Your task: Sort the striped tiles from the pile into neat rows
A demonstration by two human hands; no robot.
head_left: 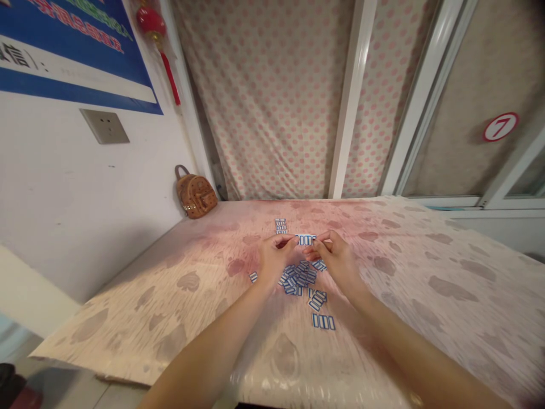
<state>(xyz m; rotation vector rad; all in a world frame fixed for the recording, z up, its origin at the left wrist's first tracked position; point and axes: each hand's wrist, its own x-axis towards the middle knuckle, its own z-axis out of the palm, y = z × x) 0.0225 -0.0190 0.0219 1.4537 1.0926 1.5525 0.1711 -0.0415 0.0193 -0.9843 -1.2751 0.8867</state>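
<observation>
A small white strip printed with blue-edged rectangles [306, 240] is stretched level between my two hands above the table. My left hand [273, 255] pinches its left end between thumb and fingers. At the right end, my right hand [339, 259] is closed on it the same way. Below my hands lies a loose, overlapping heap of similar blue-and-white strips [298, 278]. A neat column of such strips [280, 226] lies just beyond my left hand. One separate strip [324, 322] rests nearer to me, and a small piece [254, 277] lies left of my left wrist.
A patterned cloth [285, 355] covers the table. At its far left corner, a small brown backpack-shaped bag [196, 195] leans by the wall. Behind the table hang dotted curtains [272, 102] and white frames. A wall socket [104, 126] is on the left.
</observation>
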